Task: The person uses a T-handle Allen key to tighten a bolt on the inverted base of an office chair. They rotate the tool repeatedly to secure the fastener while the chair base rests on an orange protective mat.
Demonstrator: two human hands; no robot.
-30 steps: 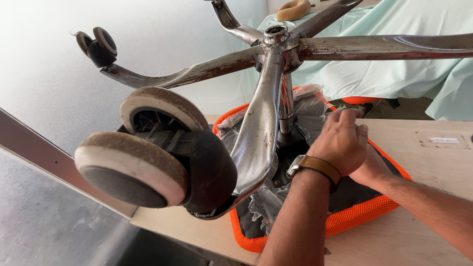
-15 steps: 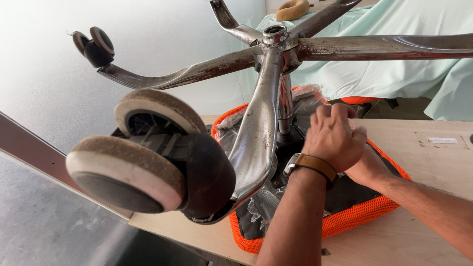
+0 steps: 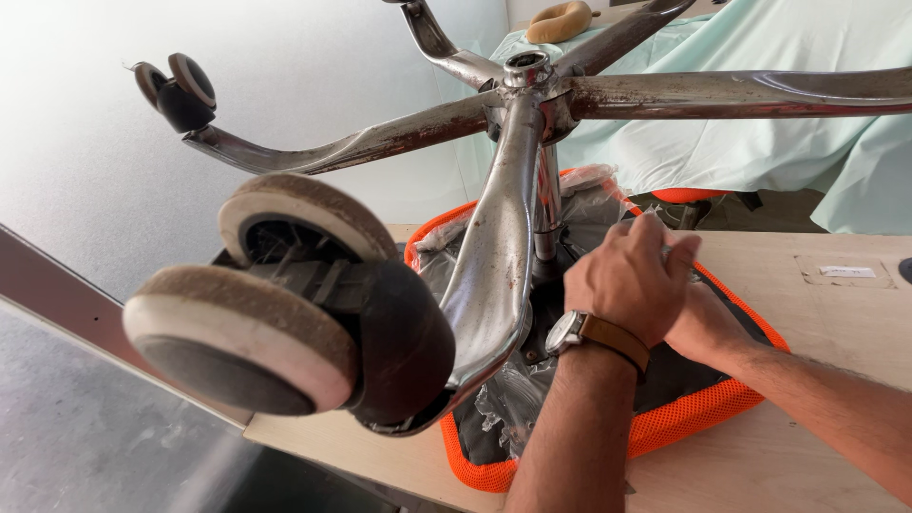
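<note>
An office chair lies upside down on a wooden table point(image 3: 817, 446). Its orange mesh seat point(image 3: 684, 423) is partly wrapped in clear plastic point(image 3: 503, 408). The chrome star base point(image 3: 494, 247) rises toward me, with a large twin caster point(image 3: 285, 304) close to the camera. My left hand point(image 3: 632, 280), which has a brown-strapped watch point(image 3: 594, 332) on its wrist, rests with bent fingers over the seat's underside beside the chrome column point(image 3: 544, 204). My right hand point(image 3: 708, 328) lies under and behind the left one, mostly covered by it. What the fingers hold is hidden.
A second caster point(image 3: 179, 87) sticks out at the far left on another chrome leg. A pale green cloth point(image 3: 760, 152) covers furniture behind, with a tan cushion point(image 3: 559, 19) on top. The table's near edge runs along the lower left.
My left hand has shifted slightly left toward the column and its fingers have curled in more. The chair has stayed put.
</note>
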